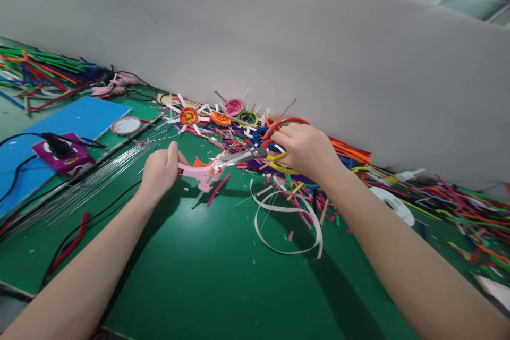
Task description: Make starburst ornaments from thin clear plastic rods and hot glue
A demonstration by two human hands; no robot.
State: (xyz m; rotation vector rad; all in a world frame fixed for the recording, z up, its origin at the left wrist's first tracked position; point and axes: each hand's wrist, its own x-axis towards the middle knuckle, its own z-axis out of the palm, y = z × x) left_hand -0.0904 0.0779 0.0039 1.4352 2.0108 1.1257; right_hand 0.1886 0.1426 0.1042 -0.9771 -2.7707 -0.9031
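My left hand (160, 172) is closed around the handle of a pink hot glue gun (199, 172), its nozzle end pointing away from me over the green table. A clear glue stick (196, 199) sticks out of its near end. My right hand (305, 151) grips scissors (245, 156) with red and yellow handles. The blades reach left to the glue gun's front part, where small whitish bits show; whether they touch it I cannot tell. Below lies a curled white strip (258, 231) on the table.
Woven coloured flower-like pieces (188, 116) and pipe cleaner scraps lie along the grey partition (255, 37). At left are a purple power socket (66, 155), a blue board (93, 114), a tape roll (126, 126) and thin wires (107, 170). A white spool (392, 205) lies at right.
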